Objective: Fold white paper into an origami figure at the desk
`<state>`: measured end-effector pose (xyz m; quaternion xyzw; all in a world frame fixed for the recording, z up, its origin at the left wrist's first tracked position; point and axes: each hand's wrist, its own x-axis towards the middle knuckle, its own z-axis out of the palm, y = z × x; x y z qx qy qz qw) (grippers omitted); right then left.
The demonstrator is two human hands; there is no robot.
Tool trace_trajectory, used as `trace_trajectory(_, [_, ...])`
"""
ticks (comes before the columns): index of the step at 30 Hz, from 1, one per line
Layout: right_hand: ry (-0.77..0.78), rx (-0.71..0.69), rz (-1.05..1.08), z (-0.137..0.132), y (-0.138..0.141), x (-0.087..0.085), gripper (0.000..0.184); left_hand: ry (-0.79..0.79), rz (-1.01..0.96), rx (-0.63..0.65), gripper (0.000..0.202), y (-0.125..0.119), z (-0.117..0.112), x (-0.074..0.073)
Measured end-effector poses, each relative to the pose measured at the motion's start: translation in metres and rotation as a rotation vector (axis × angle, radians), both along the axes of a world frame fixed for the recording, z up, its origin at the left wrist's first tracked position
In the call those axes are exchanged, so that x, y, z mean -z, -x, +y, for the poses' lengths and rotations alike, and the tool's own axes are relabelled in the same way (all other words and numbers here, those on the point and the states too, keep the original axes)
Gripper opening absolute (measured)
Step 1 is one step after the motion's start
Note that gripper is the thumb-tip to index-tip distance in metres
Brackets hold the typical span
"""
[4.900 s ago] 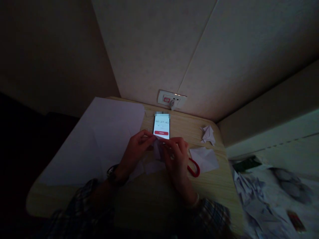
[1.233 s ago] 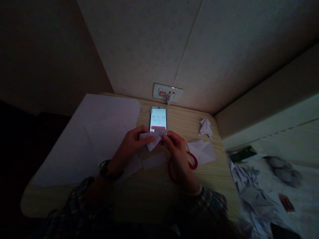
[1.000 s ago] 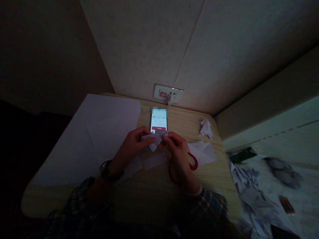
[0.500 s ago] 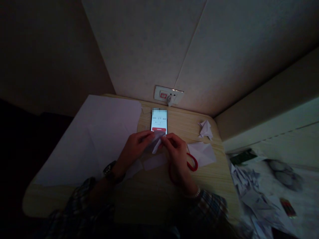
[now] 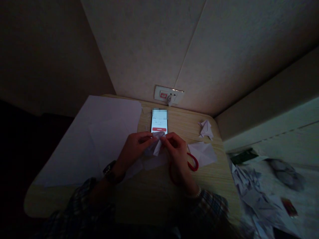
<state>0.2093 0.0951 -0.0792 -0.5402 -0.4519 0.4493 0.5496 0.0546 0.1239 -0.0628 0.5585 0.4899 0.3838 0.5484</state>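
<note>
Centrally in the head view, the folded paper (image 5: 157,149) sits between both hands, above the wooden table (image 5: 211,189) and just in front of the lit phone (image 5: 159,122), overlapping its lower edge from this angle. One narrow flap has its long axis running from upper right to lower left, its free end pointing back toward the person and slightly left; the fingers cover too much to tell the long axis of the whole piece. The left hand (image 5: 136,145) pinches the paper's left side between thumb and fingers, and the right hand (image 5: 176,146) pinches it at the right, thumb against the flap's top. A red looped handle (image 5: 193,162) shows from beneath the right hand and wrist, beside a creased square sheet (image 5: 202,154). Beyond that sheet lies a pointed folded figure (image 5: 206,129). Large white sheets (image 5: 74,139) spread across the table's left, near the watch (image 5: 109,168) on the left wrist.
</note>
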Motion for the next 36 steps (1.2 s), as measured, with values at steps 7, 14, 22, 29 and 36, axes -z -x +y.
trace_trajectory(7, [-0.020,-0.021,-0.038,0.0007,0.0017,0.0001,0.018,0.024,-0.067,-0.033,0.032,-0.0011,0.0012,-0.0010])
trace_trajectory(14, [-0.008,-0.040,-0.045,0.0003,0.0009,0.0006,0.021,0.094,-0.090,0.018,0.030,0.0031,0.0052,-0.0017])
trace_trajectory(22, [-0.133,-0.017,-0.251,-0.0021,0.0037,-0.0011,0.021,0.151,-0.065,0.045,0.024,0.0043,0.0070,-0.0030])
trace_trajectory(29, [0.039,-0.184,0.116,0.0031,-0.0002,-0.0028,0.035,0.259,-0.157,0.066,0.023,0.0046,0.0060,-0.0033])
trace_trajectory(36, [0.133,-0.215,0.304,0.0033,0.0002,-0.0027,0.033,0.347,-0.163,0.070,0.025,0.0046,0.0066,-0.0084])
